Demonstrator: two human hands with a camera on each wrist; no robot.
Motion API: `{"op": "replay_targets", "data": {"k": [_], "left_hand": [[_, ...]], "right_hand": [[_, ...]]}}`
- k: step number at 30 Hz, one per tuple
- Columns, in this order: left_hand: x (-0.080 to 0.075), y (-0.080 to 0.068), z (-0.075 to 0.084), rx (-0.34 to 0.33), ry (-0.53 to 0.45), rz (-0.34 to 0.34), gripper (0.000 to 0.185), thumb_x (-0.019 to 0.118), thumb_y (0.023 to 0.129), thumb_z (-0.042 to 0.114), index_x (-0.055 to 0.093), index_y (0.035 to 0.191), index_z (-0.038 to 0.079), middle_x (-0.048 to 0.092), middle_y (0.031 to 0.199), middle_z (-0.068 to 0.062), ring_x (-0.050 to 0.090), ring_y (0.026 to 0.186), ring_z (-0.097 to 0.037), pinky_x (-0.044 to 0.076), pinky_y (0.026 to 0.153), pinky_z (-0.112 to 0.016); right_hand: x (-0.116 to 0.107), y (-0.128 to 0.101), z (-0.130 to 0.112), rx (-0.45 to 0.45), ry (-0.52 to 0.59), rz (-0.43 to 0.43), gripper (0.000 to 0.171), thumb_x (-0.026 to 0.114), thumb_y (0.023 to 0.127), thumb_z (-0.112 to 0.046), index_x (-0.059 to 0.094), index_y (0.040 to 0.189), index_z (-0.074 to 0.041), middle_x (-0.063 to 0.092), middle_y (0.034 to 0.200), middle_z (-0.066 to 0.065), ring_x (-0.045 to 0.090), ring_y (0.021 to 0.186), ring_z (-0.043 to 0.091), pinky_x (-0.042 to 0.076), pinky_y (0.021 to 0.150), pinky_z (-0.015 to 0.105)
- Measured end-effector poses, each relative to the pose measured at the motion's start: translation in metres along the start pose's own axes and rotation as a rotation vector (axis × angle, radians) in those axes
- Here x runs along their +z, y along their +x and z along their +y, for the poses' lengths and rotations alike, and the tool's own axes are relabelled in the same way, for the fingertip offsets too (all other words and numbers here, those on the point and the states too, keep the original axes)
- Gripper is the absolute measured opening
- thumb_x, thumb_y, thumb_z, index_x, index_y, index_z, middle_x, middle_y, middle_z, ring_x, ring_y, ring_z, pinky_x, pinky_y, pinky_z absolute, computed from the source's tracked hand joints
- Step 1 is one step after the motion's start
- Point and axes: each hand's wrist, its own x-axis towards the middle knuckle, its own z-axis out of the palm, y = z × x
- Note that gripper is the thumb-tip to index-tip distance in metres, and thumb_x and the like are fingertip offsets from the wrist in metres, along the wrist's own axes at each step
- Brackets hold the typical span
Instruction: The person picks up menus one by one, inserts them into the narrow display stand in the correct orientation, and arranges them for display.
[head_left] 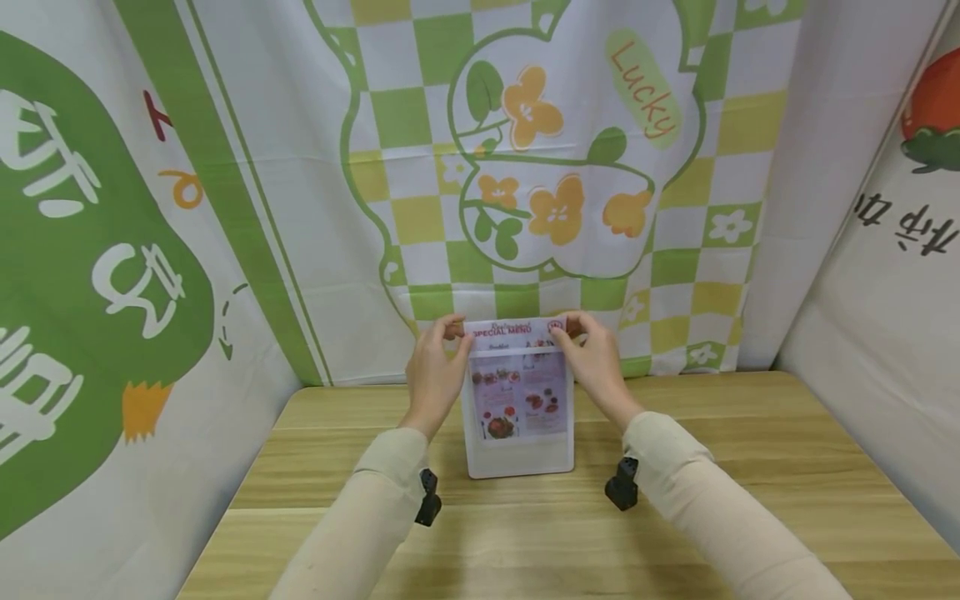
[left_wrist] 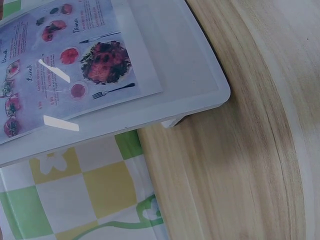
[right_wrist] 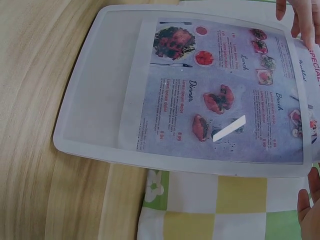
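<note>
Head view showed a menu (head_left: 519, 392) inside a clear stand (head_left: 521, 460) that stood upright on the worktop (head_left: 750, 467), near its back edge and just in front of the backdrop (head_left: 525, 167). The left hand (head_left: 435, 371) held the stand's top left corner, fingers curled round the edge, and the right hand (head_left: 592, 358) held the top right corner the same way, thumb and fingers pinching the sheet's top strip. Both sleeves (head_left: 390, 475) reached forward over the wood, each with a small black camera clip below the wrist. Left wrist view showed the stand's lower corner (left_wrist: 215, 95) resting on the worktop against the checked cloth. Right wrist view showed the menu sheet (right_wrist: 225, 90) short of the holder's bottom, with fingertips (right_wrist: 305, 20) at its top edge.
</note>
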Motion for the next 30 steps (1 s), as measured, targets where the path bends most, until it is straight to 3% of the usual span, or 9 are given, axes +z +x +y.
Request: {"op": "replay_targets", "data": {"k": [12, 24, 30], "left_hand": [[-0.001, -0.004, 0.000, 0.041, -0.003, 0.025, 0.020, 0.070, 0.093, 0.023, 0.068, 0.111, 0.016, 0.070, 0.099, -0.001, 0.061, 0.095, -0.021, 0.050, 0.073, -0.041], [-0.004, -0.009, -0.006, 0.047, 0.043, -0.034, 0.012, 0.069, 0.094, 0.027, 0.071, 0.101, 0.016, 0.070, 0.109, 0.001, 0.061, 0.102, -0.019, 0.052, 0.083, -0.037], [-0.004, -0.011, -0.009, 0.044, 0.067, -0.049, 0.013, 0.068, 0.095, 0.029, 0.071, 0.101, 0.017, 0.070, 0.109, 0.001, 0.060, 0.104, -0.020, 0.051, 0.086, -0.037]], "right_hand": [[0.001, 0.002, 0.002, -0.029, 0.010, 0.039, 0.021, 0.068, 0.094, -0.010, 0.066, 0.113, -0.001, 0.069, 0.099, 0.013, 0.060, 0.092, 0.025, 0.046, 0.076, 0.034], [0.000, -0.005, 0.009, 0.029, -0.031, -0.006, 0.015, 0.069, 0.094, -0.016, 0.070, 0.106, -0.006, 0.066, 0.101, 0.010, 0.056, 0.096, 0.025, 0.044, 0.081, 0.038], [0.000, -0.007, 0.013, 0.008, -0.048, -0.025, 0.015, 0.069, 0.094, -0.016, 0.070, 0.105, -0.006, 0.067, 0.103, 0.010, 0.056, 0.097, 0.025, 0.045, 0.081, 0.038]]}}
